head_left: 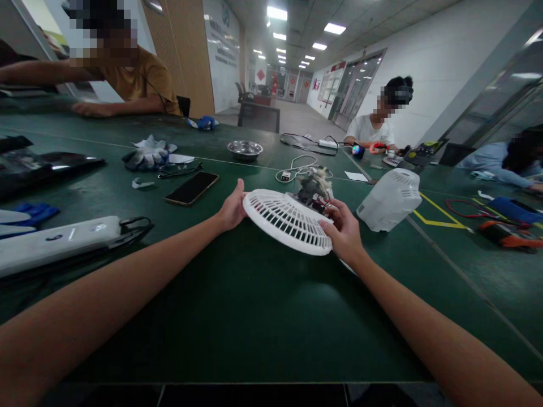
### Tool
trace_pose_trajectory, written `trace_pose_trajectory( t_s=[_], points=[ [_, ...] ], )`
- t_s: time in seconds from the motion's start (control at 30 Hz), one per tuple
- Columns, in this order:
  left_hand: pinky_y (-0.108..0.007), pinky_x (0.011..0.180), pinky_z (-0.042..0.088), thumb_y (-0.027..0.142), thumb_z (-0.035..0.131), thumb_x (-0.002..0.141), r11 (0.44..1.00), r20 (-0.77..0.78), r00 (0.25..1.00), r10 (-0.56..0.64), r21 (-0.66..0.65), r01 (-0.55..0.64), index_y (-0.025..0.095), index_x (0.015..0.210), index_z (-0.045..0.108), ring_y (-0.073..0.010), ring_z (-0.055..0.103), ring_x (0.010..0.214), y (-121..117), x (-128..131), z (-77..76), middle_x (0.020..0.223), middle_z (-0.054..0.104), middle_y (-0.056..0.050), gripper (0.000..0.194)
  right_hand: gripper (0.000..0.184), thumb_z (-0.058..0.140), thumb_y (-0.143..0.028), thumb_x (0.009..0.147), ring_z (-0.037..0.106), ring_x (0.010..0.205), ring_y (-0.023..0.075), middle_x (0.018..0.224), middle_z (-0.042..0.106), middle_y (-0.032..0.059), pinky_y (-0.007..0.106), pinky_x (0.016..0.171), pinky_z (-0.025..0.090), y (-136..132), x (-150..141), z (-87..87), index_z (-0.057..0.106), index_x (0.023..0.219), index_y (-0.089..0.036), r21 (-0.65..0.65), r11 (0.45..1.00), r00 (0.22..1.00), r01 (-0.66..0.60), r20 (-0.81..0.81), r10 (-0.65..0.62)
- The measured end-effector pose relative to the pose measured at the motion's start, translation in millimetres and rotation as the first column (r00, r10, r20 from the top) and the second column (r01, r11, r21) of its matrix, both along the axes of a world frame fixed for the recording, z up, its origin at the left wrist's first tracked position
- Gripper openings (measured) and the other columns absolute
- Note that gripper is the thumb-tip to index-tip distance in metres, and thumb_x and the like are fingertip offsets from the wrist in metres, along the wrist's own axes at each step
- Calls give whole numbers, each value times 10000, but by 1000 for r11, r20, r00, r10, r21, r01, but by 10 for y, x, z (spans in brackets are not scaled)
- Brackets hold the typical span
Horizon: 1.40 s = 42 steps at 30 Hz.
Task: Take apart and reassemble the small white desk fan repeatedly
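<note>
In the head view, the round white plastic slatted grille lies between the fingers: the right hand pinches its rim, while the left hand meets the opposite edge, thumb raised, its hidden fingers' closure impossible to tell. The step in hand looks like steadying the grille, and the next move would call for firm two-sided support, minding the grey-and-beige motor assembly just beyond the right fingers.
</note>
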<state>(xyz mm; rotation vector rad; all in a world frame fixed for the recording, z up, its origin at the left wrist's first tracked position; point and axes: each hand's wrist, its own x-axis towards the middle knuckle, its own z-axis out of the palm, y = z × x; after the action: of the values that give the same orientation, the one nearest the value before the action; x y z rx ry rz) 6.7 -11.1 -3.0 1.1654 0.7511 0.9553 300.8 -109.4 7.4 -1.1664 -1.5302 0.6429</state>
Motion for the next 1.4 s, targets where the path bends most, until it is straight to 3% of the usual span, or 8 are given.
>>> trace_pose_trajectory(
  t_s=[0.23, 0.4, 0.57, 0.67, 0.77, 0.93, 1.1, 1.4],
  points=[
    [-300, 716, 602, 189, 666, 968, 975, -29, 999, 23, -221, -28, 66, 955, 762, -178, 734, 708, -17, -20, 95, 872, 785, -125, 156, 793, 841, -568, 758, 672, 1135, 329, 1272, 685, 116, 513, 998, 550, 17, 27, 28, 521, 1415, -263, 113, 980, 883, -164, 460, 95],
    [-276, 676, 590, 186, 695, 963, 972, -91, 994, 52, -225, -71, 89, 913, 772, -151, 723, 678, 0, -6, 83, 825, 773, -105, 133, 564, 657, -493, 899, 627, 1138, 320, 1263, 637, 124, 554, 1019, 517, 216, 232, -5, 534, 1396, -256, 299, 953, 880, 55, 436, -188],
    [-255, 640, 565, 225, 740, 941, 977, -131, 990, 51, -201, -77, 103, 876, 774, -134, 707, 648, 42, -27, 23, 789, 764, -92, 142, 823, 801, -390, 721, 551, 1292, 402, 1436, 580, 157, 663, 1117, 407, 475, 436, -109, 487, 1468, -249, 245, 947, 817, 207, 490, -305],
    [-249, 631, 559, 244, 735, 946, 981, -118, 993, 15, -188, -37, 109, 896, 778, -135, 712, 664, 63, -52, -10, 807, 764, -90, 151, 912, 866, -353, 627, 659, 1070, 331, 1229, 694, 102, 595, 1022, 503, 558, 470, -160, 491, 1454, -265, 107, 967, 912, 230, 322, -252],
    [-242, 617, 556, 260, 727, 954, 983, -118, 993, -15, -186, -7, 111, 918, 781, -134, 712, 667, 66, -67, -18, 818, 763, -86, 162, 787, 826, -385, 662, 664, 782, 221, 938, 705, 9, 415, 772, 601, 583, 478, -139, 516, 1378, -285, -110, 956, 944, 270, -163, -286],
    [-244, 607, 564, 253, 736, 945, 983, -120, 993, 13, -183, -35, 122, 896, 782, -138, 705, 645, 72, -56, -27, 795, 763, -84, 148, 375, 467, -524, 915, 722, 774, 219, 907, 727, 60, 293, 577, 601, 509, 471, 4, 591, 1160, -269, -399, 903, 599, -160, -766, -232],
    [-245, 605, 565, 279, 745, 937, 985, -139, 990, 8, -170, -32, 148, 889, 792, -141, 711, 659, 102, -57, -61, 812, 772, -91, 147, 347, 454, -509, 950, 741, 789, 228, 914, 736, 80, 284, 564, 619, 439, 426, 49, 602, 1154, -272, -373, 895, 495, -244, -842, -216],
    [-263, 651, 572, 278, 724, 946, 985, -163, 987, 8, -169, -36, 158, 887, 787, -146, 720, 691, 72, -60, -23, 834, 775, -94, 148, 368, 454, -517, 947, 739, 791, 230, 912, 731, 78, 288, 558, 623, 441, 432, 27, 602, 1173, -267, -357, 895, 482, -268, -854, -196]
  ],
)
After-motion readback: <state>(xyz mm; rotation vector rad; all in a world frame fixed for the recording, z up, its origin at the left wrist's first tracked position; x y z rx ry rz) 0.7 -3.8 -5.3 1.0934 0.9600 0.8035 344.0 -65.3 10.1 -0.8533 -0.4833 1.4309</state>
